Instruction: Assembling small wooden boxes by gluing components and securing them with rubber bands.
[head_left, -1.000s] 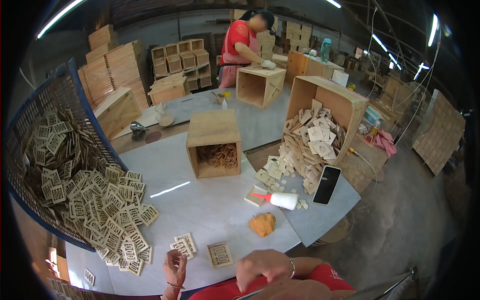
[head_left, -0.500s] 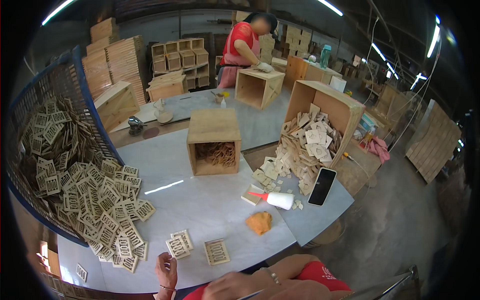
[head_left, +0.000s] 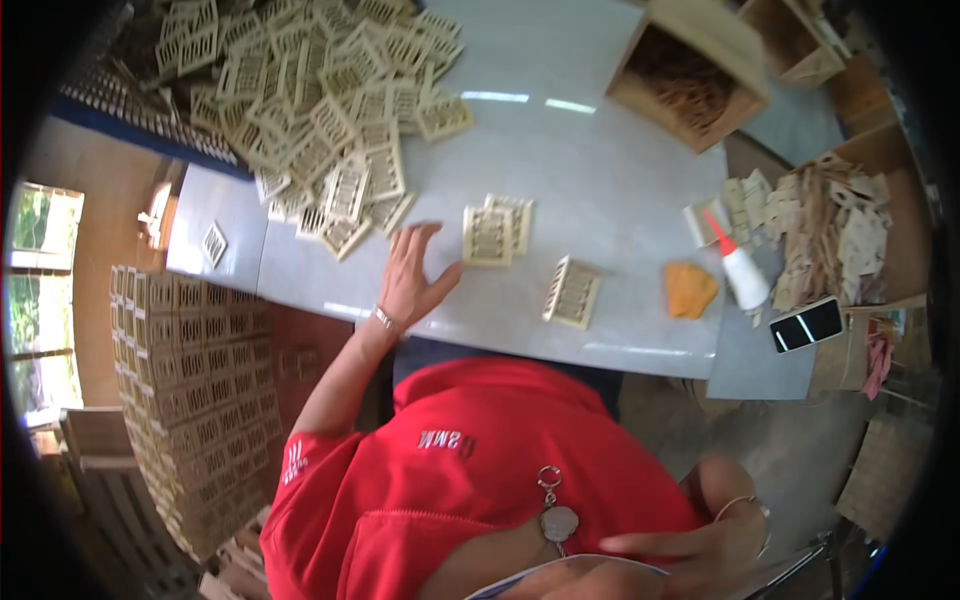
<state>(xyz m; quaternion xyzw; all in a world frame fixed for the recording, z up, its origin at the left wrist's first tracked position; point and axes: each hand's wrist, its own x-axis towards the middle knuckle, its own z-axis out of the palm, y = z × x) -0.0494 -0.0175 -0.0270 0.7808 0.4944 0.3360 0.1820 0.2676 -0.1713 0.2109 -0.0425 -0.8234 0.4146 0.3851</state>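
Observation:
My left hand [head_left: 410, 275] lies flat on the grey table [head_left: 600, 170] with its fingers spread, holding nothing. It sits just below a big heap of pale wooden lattice panels [head_left: 330, 110]. To the right of my thumb lie two overlapping lattice panels [head_left: 497, 232], and a single panel [head_left: 572, 292] lies further right near the table's front edge. My right hand [head_left: 690, 545] is low at the right against my red shirt, fingers stretched out, with nothing seen in it.
A wooden box [head_left: 690, 75] stands at the far side of the table. A white glue bottle [head_left: 738, 270], an orange cloth [head_left: 690, 288] and a dark phone [head_left: 808, 324] lie at the right. Stacked lattice panels [head_left: 170, 380] stand on the left, below the table.
The view has tipped down toward my body. My left hand has come forward onto the table beside the heap. My right hand has dropped to my waist.

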